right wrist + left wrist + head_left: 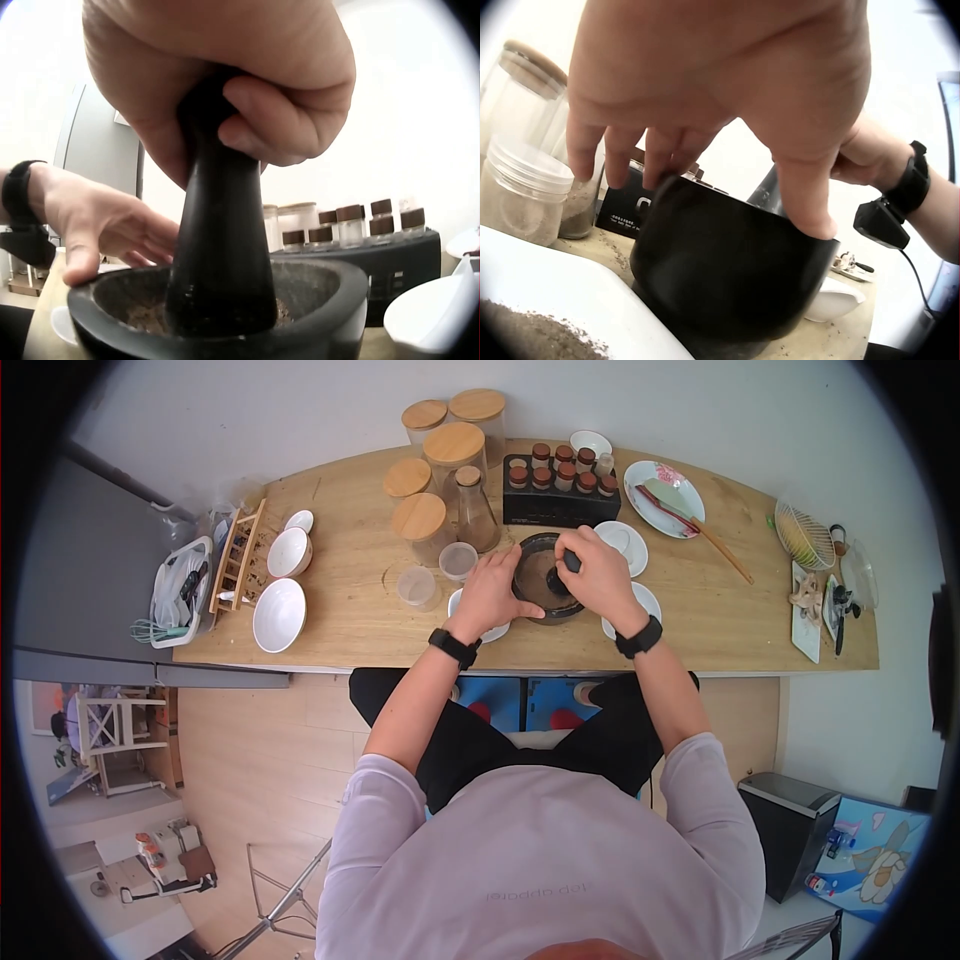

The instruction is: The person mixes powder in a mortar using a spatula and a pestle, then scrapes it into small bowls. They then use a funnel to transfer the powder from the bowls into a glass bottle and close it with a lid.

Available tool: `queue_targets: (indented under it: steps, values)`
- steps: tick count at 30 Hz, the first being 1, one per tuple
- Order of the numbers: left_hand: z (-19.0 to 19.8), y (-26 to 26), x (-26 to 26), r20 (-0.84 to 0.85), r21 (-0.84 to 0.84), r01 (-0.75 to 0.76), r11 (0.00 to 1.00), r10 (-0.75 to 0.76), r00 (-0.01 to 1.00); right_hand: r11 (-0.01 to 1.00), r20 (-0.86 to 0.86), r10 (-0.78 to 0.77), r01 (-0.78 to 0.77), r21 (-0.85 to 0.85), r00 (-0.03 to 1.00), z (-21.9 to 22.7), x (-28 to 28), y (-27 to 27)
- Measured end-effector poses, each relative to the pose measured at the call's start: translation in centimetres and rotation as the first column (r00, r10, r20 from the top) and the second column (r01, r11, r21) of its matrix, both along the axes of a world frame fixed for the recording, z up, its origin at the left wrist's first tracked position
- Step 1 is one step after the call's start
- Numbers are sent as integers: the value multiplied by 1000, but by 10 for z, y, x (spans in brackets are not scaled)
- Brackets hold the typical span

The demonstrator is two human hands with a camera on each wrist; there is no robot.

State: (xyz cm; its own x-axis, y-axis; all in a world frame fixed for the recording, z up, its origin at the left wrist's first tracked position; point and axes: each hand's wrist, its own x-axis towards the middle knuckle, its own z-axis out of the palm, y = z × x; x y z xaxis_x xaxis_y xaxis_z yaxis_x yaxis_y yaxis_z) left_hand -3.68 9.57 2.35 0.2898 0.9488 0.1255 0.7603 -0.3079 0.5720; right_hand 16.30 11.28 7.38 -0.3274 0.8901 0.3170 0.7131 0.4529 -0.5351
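Observation:
A black mortar (pixel 540 541) stands on the table in front of the person, with brown ground powder (pixel 533 573) inside. My left hand (pixel 488 592) steadies it, the thumb and spread fingers gripping its rim from both sides. The black pestle (pixel 221 247) stands nearly upright in the bowl, its lower end down in the powder. My right hand (pixel 597 577) holds the pestle's top, fingers curled round it. Partly hidden under the left hand is a white dish (pixel 562 274) holding brown powder. Another white dish (pixel 646 600) lies near the right wrist.
Behind the mortar stands a black rack (pixel 560 510) of brown-capped jars. Wooden-lidded canisters (pixel 420 517) and small clear plastic jars (pixel 416 588) stand to its left. White bowls (pixel 279 616) sit further left. A floral plate (pixel 672 510) with a wooden-handled utensil lies back right.

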Motion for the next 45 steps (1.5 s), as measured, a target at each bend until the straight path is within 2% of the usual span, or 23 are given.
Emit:
queue_targets:
  steps: [2,3,6,9,12,15,18,22,25,29,32,33,36,37,40,43,45]
  values:
    - [-4,-16,1,-4,125,-27,992,28,1000,1000,-9,-5,4,-15,1000,0,0,-5]
    - [1,-25,3,50,92,-68,993,64,997,999,2,7,-7,-31,1000,-6,-1,-6]
    - [-2,-36,2,16,182,-81,980,79,997,999,-11,28,-28,-29,1000,-15,1,1]
    - [-1,-41,-7,-28,159,-19,987,24,999,1000,-49,-4,3,-12,999,-12,-2,4]
    - [-3,-45,-16,-53,66,19,998,-15,998,999,-147,-1,9,54,989,-22,-13,1]
    - [4,-50,-16,-136,178,50,983,-26,990,995,-44,35,-39,-95,998,-15,-11,5]
    - [5,-50,-14,-147,218,67,974,-35,989,999,-75,21,-25,-40,997,-1,-11,-1]
    - [4,-45,-20,-73,150,90,985,-79,994,993,-80,74,-81,-81,994,-6,-15,-10]
    - [5,-38,-22,-20,150,111,982,-109,994,998,-49,56,-56,-8,997,-22,-7,10]
    - [11,-32,-25,44,122,119,985,-125,991,993,-63,-116,116,1,991,-4,-13,6]
    - [14,-24,-23,65,46,82,996,-85,994,991,-89,-73,82,104,993,-27,-20,8]
    - [15,-20,-21,69,17,62,998,-63,996,996,-62,-11,17,86,998,-27,-19,8]
    - [16,-10,-16,52,-94,17,995,-12,999,998,-12,67,-67,-15,998,-14,-10,19]
    - [18,-9,-15,47,-57,25,998,-22,999,999,-42,21,-23,-38,999,-9,-9,18]
    - [23,-6,-7,32,16,29,999,-30,999,993,-50,-106,109,43,993,-4,-12,10]
    - [18,2,-4,-25,9,43,999,-42,999,996,24,-88,88,-19,996,-18,-9,11]
    - [19,5,-2,-64,-15,54,998,-55,996,998,9,-37,38,-45,999,-16,-2,19]
